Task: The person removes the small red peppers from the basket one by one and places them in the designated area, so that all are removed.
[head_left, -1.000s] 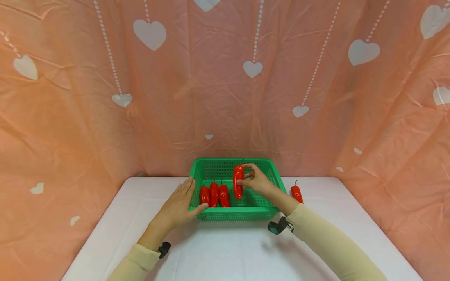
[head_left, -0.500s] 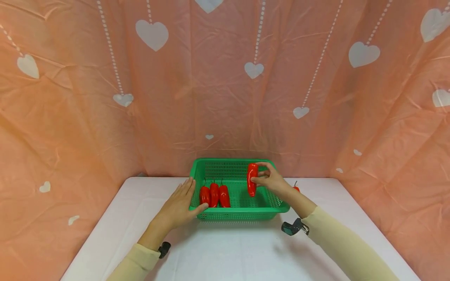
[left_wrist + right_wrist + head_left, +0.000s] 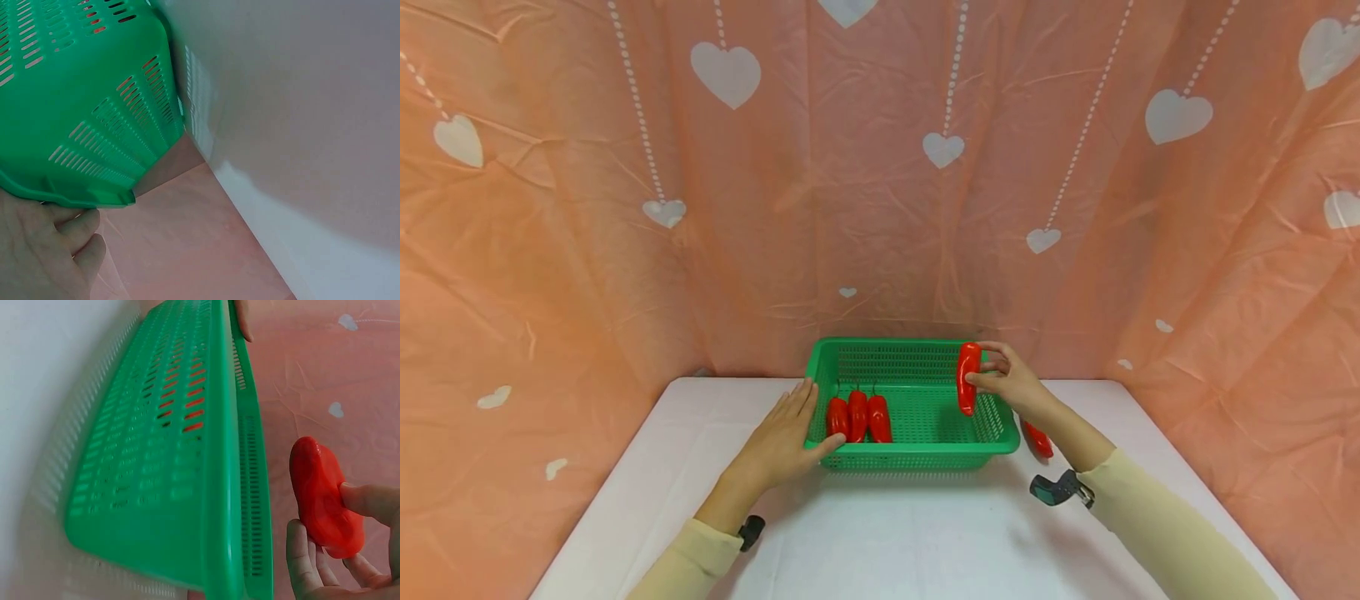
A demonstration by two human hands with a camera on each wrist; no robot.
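Observation:
A green plastic basket (image 3: pixel 917 448) with slotted walls stands at the back of the table. Three red chili peppers (image 3: pixel 858 416) lie side by side in its left part. My right hand (image 3: pixel 1017 385) pinches another red chili pepper (image 3: pixel 326 497) between thumb and fingers, upright, above the basket's right side. My left hand (image 3: pixel 780 443) rests on the basket's left front corner, fingers extended along the left rim and thumb on the front rim. On the table just right of the basket lies one more red chili pepper (image 3: pixel 1038 440), partly hidden by my right hand and forearm.
A white cloth covers the table (image 3: pixel 865 533). Behind it and along both sides hangs a pink-orange curtain (image 3: pixel 880 208) with white hearts. A dark wrist camera (image 3: pixel 1054 488) sits at my right wrist, and another dark device (image 3: pixel 751 532) at my left.
My right hand has moved to the right with the chili pepper, from over the basket's middle to its right side. The left hand and the three peppers in the basket have stayed put.

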